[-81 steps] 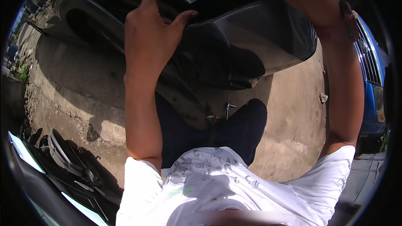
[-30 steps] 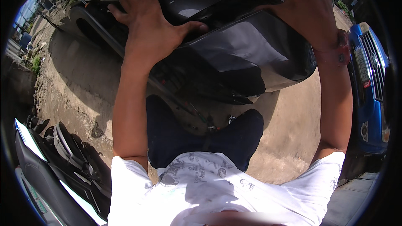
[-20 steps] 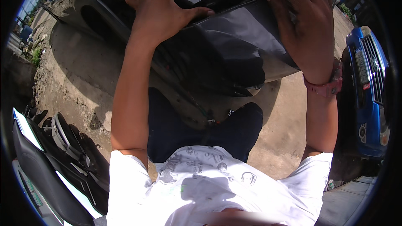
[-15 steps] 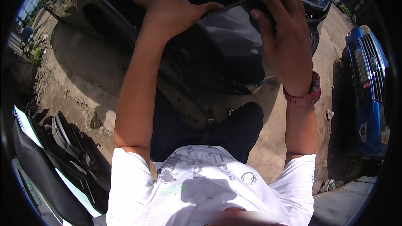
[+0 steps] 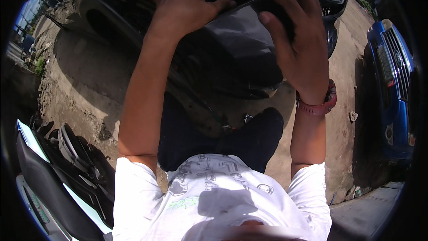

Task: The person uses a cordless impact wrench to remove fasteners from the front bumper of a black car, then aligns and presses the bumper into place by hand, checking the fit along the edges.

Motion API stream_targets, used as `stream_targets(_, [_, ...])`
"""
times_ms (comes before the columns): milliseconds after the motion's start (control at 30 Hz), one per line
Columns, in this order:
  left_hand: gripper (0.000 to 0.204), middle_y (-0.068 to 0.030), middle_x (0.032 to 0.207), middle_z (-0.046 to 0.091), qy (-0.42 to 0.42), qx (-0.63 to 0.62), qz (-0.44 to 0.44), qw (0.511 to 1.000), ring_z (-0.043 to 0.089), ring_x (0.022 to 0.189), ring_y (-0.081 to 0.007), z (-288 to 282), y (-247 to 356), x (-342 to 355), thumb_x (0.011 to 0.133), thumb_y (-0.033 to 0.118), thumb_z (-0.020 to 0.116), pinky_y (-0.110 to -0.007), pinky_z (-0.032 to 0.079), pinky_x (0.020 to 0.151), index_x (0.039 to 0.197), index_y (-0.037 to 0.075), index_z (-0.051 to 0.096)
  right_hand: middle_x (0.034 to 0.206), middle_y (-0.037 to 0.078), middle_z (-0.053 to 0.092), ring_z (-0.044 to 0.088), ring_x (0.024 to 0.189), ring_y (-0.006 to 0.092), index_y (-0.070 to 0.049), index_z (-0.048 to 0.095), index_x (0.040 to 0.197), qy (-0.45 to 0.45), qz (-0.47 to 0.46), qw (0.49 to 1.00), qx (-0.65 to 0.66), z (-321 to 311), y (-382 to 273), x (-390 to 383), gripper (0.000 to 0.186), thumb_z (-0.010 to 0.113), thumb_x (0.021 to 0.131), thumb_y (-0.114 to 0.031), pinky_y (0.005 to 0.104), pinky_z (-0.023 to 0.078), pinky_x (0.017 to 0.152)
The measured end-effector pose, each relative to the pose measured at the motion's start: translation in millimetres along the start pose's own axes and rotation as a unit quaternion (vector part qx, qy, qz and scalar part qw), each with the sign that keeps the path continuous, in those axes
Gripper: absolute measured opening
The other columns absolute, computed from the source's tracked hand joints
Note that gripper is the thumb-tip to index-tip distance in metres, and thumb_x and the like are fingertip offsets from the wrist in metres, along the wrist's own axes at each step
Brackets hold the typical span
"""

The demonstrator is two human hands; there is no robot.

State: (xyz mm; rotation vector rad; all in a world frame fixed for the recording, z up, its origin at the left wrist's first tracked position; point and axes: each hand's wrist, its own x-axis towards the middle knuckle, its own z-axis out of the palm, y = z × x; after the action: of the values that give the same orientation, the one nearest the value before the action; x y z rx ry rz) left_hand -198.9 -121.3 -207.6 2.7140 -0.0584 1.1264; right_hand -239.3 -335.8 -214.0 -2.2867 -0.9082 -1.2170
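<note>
Setting: outdoors in hard sun, bare concrete ground (image 5: 71, 76) with cracks and dirt patches; long shadows.
Main object: large black car body panel (image 5: 240, 49), glossy and curved — looks like a bumper or fender piece, exact kind not clear. It sits raised in front of the person's chest, upper middle of view, above the knees.
Left hand (image 5: 183, 2): fingers spread wide, palm flat on the panel's upper left surface, thumb stretched to the right. Pressing or steadying, not wrapped round anything.
Right hand (image 5: 296, 40): fingers curled over the panel's upper right edge, thumb on the near face — a closed grip on that edge. Red wristband (image 5: 318, 105) on this wrist.
Person: white printed T-shirt (image 5: 218, 196), dark trousers (image 5: 249, 138), both arms raised.
Right side: blue car (image 5: 394, 89), parked well apart from the panel.
Lower left: motorcycle (image 5: 53, 169), black with white trim, near the person's left side.
</note>
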Motion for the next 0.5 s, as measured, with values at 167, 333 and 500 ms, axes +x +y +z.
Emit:
stream_targets(167, [0.142,-0.0318,0.174,-0.011,0.021,-0.034,0.012,0.999,-0.011,0.161,-0.0527,3.9,-4.3,0.6,0.069,0.045,0.097,-0.073,0.001,0.124,0.172,0.015,0.004,0.133,0.014,0.064,0.061,0.125,0.0357,-0.01,0.073,0.13,-0.006,0.007,1.0,-0.016,-3.2,-5.1,1.7,0.034,0.073,0.099,-0.023,0.0431,0.048,0.107])
stream_targets(333, [0.143,-0.032,0.174,-0.009,0.019,-0.024,0.007,0.999,-0.009,0.161,-0.0528,4.6,-0.5,1.4,0.068,0.046,0.097,-0.073,0.002,0.124,0.172,0.015,0.005,0.129,0.018,0.062,0.057,0.122,0.0394,-0.002,0.07,0.125,-0.012,0.03,0.998,0.048,-7.9,-12.2,8.3,0.034,0.072,0.093,-0.014,0.0483,0.045,0.106])
stream_targets(500, [0.142,-0.032,0.174,-0.008,0.016,0.007,0.022,1.0,-0.008,0.162,-0.0514,-0.9,0.9,4.2,0.068,0.046,0.097,-0.073,0.003,0.125,0.172,0.016,0.005,0.127,0.019,0.061,0.056,0.122,0.0405,0.001,0.069,0.125,-0.047,0.054,0.997,0.041,-15.4,-16.9,10.2,0.037,0.073,0.092,-0.014,0.0467,0.045,0.107])
